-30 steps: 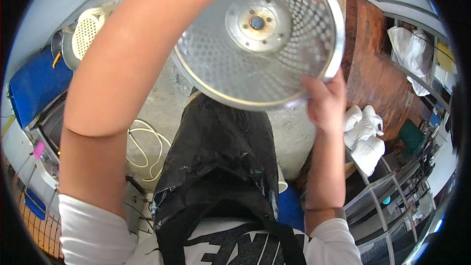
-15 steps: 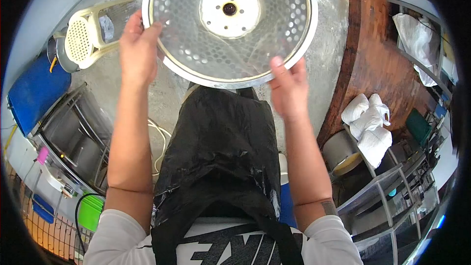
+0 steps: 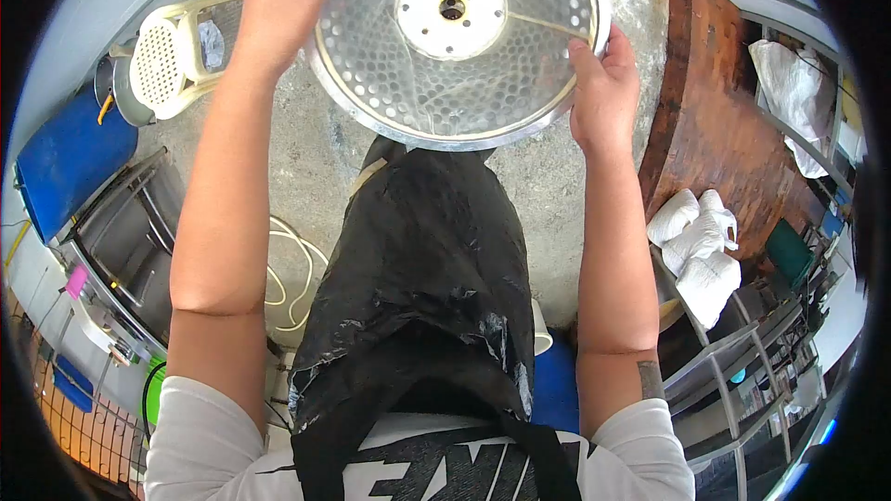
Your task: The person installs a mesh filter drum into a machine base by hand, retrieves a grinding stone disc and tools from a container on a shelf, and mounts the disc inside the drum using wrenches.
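A large round perforated metal disc (image 3: 445,97) with a pale rim and a white hub is held up in front of me, its top cut off by the frame edge. The hub (image 3: 418,9) has a central hole with small holes around it, and a thin yellowish line runs from it to the right rim. My left hand (image 3: 288,0) grips the rim at the upper left, thumb on the near face. On the right side, my right hand (image 3: 605,88) is closed on the rim, thumb also on the face and fingers behind. Below it hangs my black apron (image 3: 418,250).
A cream plastic stool (image 3: 160,70) lies on its side at the left, near a blue board (image 3: 74,167). A pale hose (image 3: 302,260) curls on the concrete floor (image 3: 316,158). At the right are a reddish-brown wooden surface (image 3: 715,121), white sacks (image 3: 701,241) and a metal rack (image 3: 733,380).
The disc has turned anticlockwise and shifted slightly right and up. My left hand has moved up along with the rim, and my right hand has moved up and to the right.
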A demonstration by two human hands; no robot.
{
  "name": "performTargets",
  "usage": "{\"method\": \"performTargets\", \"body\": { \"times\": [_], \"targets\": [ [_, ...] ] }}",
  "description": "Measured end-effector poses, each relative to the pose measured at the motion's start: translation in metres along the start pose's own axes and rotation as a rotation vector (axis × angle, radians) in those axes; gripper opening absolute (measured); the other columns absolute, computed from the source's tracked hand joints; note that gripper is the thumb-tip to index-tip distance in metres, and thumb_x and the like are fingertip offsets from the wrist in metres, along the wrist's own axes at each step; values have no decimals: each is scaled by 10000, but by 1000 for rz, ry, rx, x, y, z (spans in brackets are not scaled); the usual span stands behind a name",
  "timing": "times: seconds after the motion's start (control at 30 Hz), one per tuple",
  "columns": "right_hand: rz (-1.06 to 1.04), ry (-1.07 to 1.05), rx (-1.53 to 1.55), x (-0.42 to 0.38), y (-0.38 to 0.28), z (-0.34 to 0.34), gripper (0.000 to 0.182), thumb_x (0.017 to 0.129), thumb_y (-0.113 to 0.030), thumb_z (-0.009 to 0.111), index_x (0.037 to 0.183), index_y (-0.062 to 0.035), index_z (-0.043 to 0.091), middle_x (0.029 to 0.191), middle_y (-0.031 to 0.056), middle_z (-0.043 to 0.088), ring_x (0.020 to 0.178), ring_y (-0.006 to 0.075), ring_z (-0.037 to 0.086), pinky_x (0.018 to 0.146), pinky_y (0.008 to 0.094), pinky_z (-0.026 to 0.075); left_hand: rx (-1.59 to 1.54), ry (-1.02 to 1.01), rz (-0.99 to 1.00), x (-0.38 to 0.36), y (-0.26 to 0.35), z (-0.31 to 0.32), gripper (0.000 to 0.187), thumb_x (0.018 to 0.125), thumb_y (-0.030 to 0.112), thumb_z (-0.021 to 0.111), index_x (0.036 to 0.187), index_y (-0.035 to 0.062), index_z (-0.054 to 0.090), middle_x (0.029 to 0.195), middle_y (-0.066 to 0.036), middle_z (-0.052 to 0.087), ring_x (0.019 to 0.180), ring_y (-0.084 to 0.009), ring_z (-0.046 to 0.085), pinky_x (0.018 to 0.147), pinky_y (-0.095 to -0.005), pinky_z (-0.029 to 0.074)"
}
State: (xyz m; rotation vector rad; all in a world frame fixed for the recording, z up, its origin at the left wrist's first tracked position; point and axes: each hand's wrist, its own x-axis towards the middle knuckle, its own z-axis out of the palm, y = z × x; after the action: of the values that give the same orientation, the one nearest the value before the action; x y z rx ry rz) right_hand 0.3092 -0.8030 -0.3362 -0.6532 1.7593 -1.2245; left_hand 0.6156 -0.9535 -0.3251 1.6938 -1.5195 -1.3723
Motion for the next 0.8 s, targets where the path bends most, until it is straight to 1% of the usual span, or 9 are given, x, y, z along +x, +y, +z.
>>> {"method": "performTargets", "body": {
  "times": [0.23,0.3,0.43,0.5,0.53,0.6,0.63,0.7,0.8],
  "targets": [
    [66,83,115,-6,24,4,361,994,26,612,1351,32,561,1173,80,671,1012,142,626,930,300,507,206,31,87,3,9,12,386,1010,254,687,1306,6,688,1053,-95,761,952,-179,699,861,-354,532],
    [87,85,133,-7,26,7,374,995,18,614,1363,34,550,1176,81,670,1009,143,624,936,300,504,368,11,131,3,18,13,294,969,192,621,1167,-11,699,1011,-237,736,966,-415,704,868,-494,540],
    [88,102,36,-10,39,11,380,994,14,612,1367,36,543,1184,92,674,1028,148,631,940,305,504,450,-19,162,17,-1,17,309,963,188,622,1207,12,694,1040,-246,736,983,-435,701,869,-494,542],
    [56,137,22,-11,44,14,381,991,-3,623,1361,40,544,1186,102,679,1043,161,640,944,313,506,540,-1,143,26,-13,18,383,1019,284,654,1298,24,688,1048,-149,758,951,-259,712,869,-387,532],
    [55,136,21,-11,44,16,381,991,-3,623,1361,40,544,1186,102,679,1043,161,640,944,313,506,540,0,144,27,-14,18,383,1019,284,654,1298,24,688,1048,-149,758,951,-259,712,869,-387,532],
    [80,127,43,-15,43,14,367,992,-26,630,1343,53,557,1182,123,686,1057,174,644,953,319,504,519,-14,257,28,-11,22,295,974,154,591,1203,1,696,1072,-271,728,1018,-460,693,892,-503,539],
    [82,128,41,-18,43,12,367,992,-26,630,1343,53,557,1182,123,686,1057,174,644,953,319,504,517,-15,256,30,-12,24,295,974,154,591,1203,1,696,1072,-271,728,1018,-460,693,892,-503,539],
    [56,108,-175,-23,44,10,337,1000,-40,629,1314,70,573,1135,140,703,1032,182,655,945,331,509,480,-2,481,38,-11,29,264,980,121,566,1168,-10,697,1096,-288,720,1053,-469,687,921,-514,535],
    [175,99,-241,-35,37,8,296,1009,-40,617,1277,83,587,1084,153,717,908,180,689,819,328,560,500,-49,377,50,-2,36,237,983,102,563,1141,-18,693,1113,-298,714,1087,-478,678,950,-527,528]
  ]
}}
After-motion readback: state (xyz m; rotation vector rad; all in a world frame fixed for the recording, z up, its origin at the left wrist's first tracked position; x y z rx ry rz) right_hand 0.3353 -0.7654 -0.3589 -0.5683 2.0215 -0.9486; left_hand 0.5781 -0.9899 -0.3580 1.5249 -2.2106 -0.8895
